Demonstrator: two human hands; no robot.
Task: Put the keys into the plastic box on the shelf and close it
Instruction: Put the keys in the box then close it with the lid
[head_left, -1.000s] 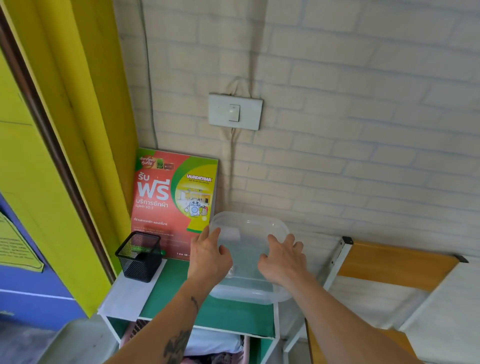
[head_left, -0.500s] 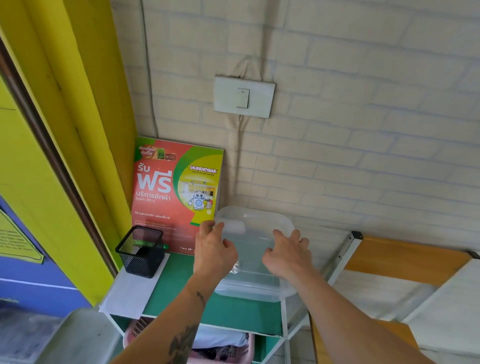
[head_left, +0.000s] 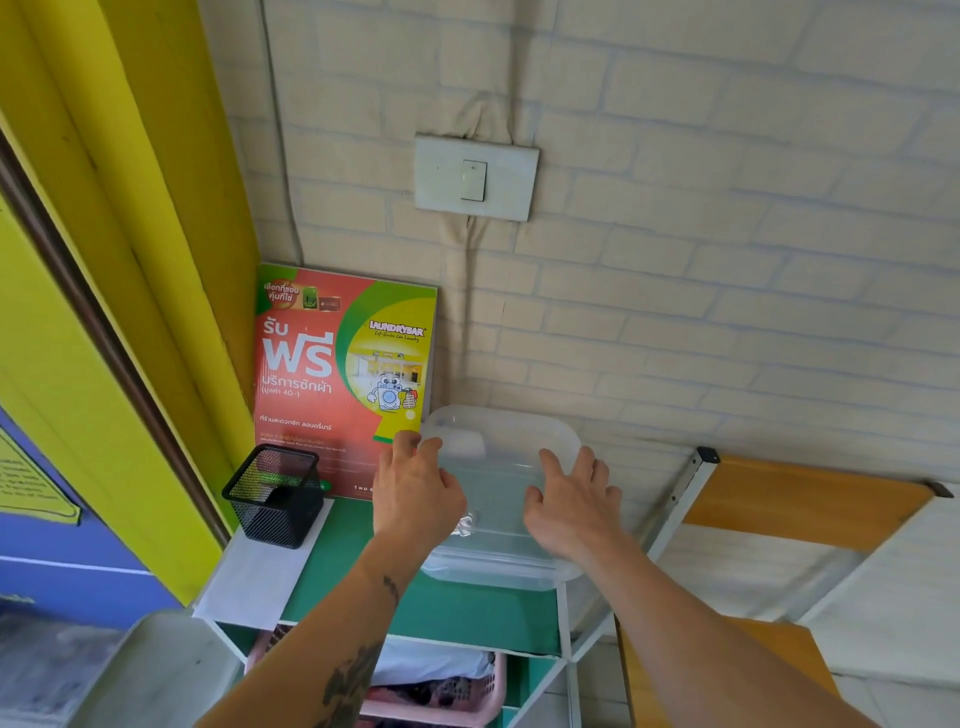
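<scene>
A clear plastic box (head_left: 498, 566) stands on the green shelf top (head_left: 363, 587) against the brick wall, with its translucent lid (head_left: 501, 457) lying on top. Through the plastic a glint of metal shows, likely the keys (head_left: 465, 525), between my hands. My left hand (head_left: 415, 493) rests on the lid's left side, fingers curled at its far left corner. My right hand (head_left: 571, 504) lies flat on the lid's right side with fingers spread. Whether the lid is fully seated I cannot tell.
A black mesh pen cup (head_left: 275, 496) stands at the shelf's left on white paper (head_left: 254, 577). A red laundry poster (head_left: 343, 379) leans on the wall behind. A pink basket (head_left: 441, 696) sits below. A wooden board (head_left: 800, 499) is to the right, a light switch (head_left: 475, 179) above.
Both hands have crept a little farther over the lid, the left fingers curling at its far corner. The view has risen slightly. The box stays in place.
</scene>
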